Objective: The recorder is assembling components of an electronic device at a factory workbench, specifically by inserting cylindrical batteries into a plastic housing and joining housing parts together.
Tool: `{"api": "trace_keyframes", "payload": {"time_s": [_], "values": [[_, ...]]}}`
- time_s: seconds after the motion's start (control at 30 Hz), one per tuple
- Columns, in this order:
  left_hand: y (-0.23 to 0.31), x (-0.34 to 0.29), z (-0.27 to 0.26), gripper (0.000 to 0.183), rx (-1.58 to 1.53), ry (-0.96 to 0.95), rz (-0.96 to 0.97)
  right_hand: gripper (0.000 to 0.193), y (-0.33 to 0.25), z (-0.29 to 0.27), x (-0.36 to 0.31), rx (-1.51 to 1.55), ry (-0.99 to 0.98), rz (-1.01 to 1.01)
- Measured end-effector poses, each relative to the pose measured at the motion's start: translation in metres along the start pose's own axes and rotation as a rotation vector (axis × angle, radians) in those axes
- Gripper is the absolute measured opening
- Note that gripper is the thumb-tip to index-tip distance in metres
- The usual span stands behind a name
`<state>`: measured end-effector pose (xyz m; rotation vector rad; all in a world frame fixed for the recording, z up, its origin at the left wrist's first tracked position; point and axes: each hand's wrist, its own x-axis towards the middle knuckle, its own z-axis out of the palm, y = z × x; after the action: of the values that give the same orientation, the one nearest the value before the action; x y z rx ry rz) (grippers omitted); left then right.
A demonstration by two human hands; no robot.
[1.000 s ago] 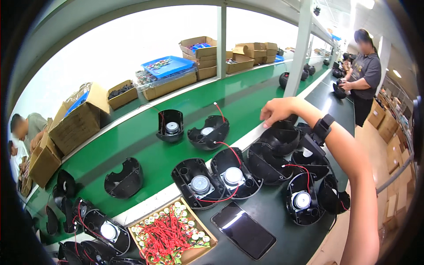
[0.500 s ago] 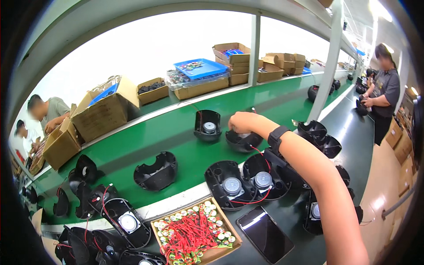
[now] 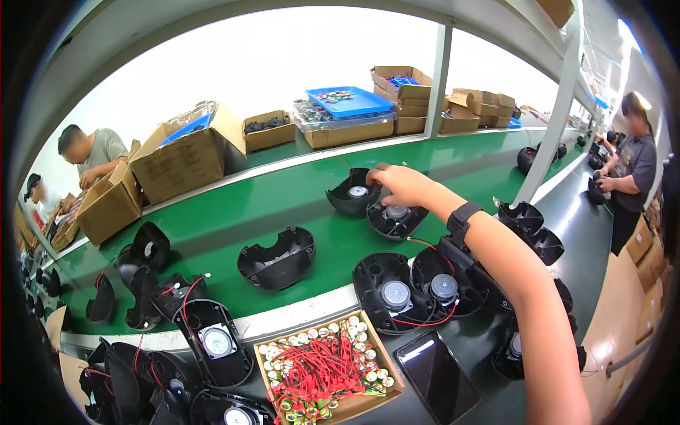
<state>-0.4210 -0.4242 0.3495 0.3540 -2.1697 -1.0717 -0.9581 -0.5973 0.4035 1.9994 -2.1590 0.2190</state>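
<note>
My right hand (image 3: pixel 405 185), with a black band on the wrist, reaches over the green belt. Its fingers are closed on the rim of a black speaker housing (image 3: pixel 345 201), which leans and has a round grey speaker inside. Just under the hand lies a second black housing (image 3: pixel 394 225), also with a speaker; whether the thumb touches it I cannot tell. Nearer to me, two open housing halves (image 3: pixel 375 283) with speakers and red wires stand side by side at the belt's edge. An empty-looking housing half (image 3: pixel 276 261) rests on the belt to the left. My left hand is out of view.
A carton of battery packs with red leads (image 3: pixel 386 347) and a black phone (image 3: pixel 437 379) lie in front. More housings (image 3: pixel 216 347) crowd the lower left. Cardboard boxes (image 3: pixel 177 166) and a blue tray (image 3: pixel 347 103) line the far side. Co-workers (image 3: pixel 627 166) stand right and far left.
My right hand has moved from the right housing to the rim of the left one. That left housing, upright before, now leans. The whole view has shifted slightly.
</note>
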Motion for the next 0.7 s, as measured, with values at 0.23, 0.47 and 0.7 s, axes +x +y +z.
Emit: {"api": "trace_keyframes", "payload": {"time_s": [0.23, 0.47, 0.7], "values": [[-0.002, 0.001, -0.006, 0.066, -0.021, -0.063, -0.001, 0.036, 0.002, 0.004, -0.002, -0.201, 0.02, -0.154], [-0.002, 0.005, -0.005, 0.067, 0.009, -0.041, 0.007, 0.029, -0.002, 0.01, 0.0, -0.285, -0.113, -0.216], [-0.006, 0.007, -0.004, 0.066, 0.006, -0.022, 0.055, 0.023, 0.0, 0.012, -0.008, -0.359, -0.075, -0.338]]}}
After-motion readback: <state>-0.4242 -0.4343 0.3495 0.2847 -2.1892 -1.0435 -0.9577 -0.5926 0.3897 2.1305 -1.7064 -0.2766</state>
